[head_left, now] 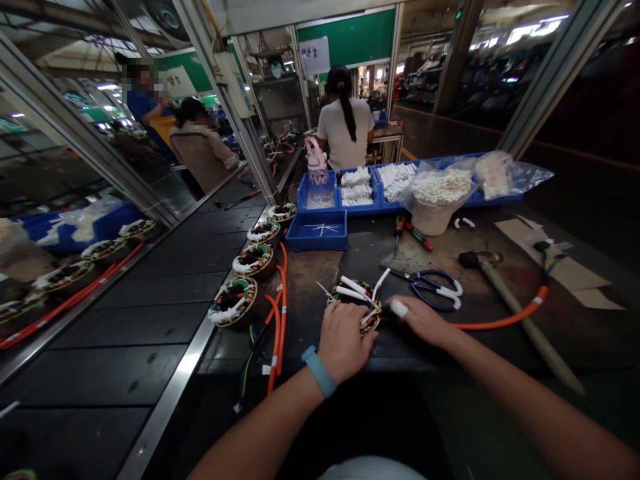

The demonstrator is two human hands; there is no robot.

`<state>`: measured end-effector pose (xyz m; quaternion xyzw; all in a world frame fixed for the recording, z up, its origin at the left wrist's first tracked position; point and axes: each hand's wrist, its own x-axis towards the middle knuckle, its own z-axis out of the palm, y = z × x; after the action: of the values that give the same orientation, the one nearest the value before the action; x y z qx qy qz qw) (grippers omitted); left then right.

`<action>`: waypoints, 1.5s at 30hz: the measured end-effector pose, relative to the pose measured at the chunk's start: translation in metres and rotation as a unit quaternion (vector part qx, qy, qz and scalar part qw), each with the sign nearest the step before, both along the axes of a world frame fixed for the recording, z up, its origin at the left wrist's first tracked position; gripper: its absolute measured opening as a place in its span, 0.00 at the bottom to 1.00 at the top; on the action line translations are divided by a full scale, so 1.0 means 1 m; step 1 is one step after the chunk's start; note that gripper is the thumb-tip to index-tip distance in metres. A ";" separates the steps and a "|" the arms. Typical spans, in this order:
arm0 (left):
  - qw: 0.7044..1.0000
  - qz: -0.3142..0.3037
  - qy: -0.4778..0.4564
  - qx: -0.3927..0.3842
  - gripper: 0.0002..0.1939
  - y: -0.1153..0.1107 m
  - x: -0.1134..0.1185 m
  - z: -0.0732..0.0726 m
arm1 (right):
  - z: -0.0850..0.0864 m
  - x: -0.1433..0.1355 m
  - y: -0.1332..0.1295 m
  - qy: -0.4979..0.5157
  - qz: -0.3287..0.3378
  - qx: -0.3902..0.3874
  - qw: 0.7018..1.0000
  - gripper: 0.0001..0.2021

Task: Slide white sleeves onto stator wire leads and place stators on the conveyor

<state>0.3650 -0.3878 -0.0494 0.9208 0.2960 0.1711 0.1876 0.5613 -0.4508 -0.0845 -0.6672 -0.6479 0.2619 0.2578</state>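
A motor stator point(371, 323) with colored windings lies on the dark bench in front of me. White sleeves point(353, 288) and thin wires stick up from it. My left hand point(345, 341), with a blue band on the wrist, is wrapped over the stator's near left rim. My right hand point(419, 321) is closed at the stator's right side, its thumb covered in white wrapping; what its fingers hold is hidden. An orange cable point(493, 326) runs from under the right hand toward the right. Blue-handled scissors point(437, 290) lie just beyond that hand.
A hammer point(520, 317), a screwdriver point(399, 227) and cardboard point(555, 257) lie on the bench. Blue bins point(360, 208) of white sleeves and a full bag point(435, 200) stand behind. Several stators point(234, 301) line the conveyor point(165, 300) edge at left. Other people point(350, 127) sit farther off.
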 end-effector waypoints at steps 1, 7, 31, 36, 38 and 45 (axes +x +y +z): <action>1.000 0.005 0.001 0.009 0.15 0.000 0.000 0.000 | 0.002 0.003 0.004 0.049 -0.007 0.006 0.999 0.16; 0.999 0.043 -0.012 0.018 0.10 -0.001 0.004 -0.003 | 0.020 0.011 0.032 0.148 0.077 0.028 0.986 0.24; 0.998 -0.004 -0.039 0.043 0.10 -0.003 0.000 -0.018 | 0.076 0.003 0.058 -0.225 0.134 -0.029 0.965 0.11; 0.994 -0.016 -0.038 0.098 0.06 -0.001 0.000 -0.025 | 0.074 0.005 0.059 -0.191 0.107 -0.013 0.976 0.12; 0.993 -0.025 -0.027 0.114 0.07 0.002 -0.002 -0.023 | 0.073 0.009 0.060 -0.150 0.124 -0.017 0.981 0.12; 0.961 -0.159 -0.115 0.194 0.15 0.025 -0.011 -0.027 | 0.067 0.110 0.077 0.034 -0.278 0.233 0.931 0.12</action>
<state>0.3539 -0.3624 -0.0759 0.9487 0.0833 0.2983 0.0633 0.6709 -0.3735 -0.0174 -0.7325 -0.4697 0.0442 0.4907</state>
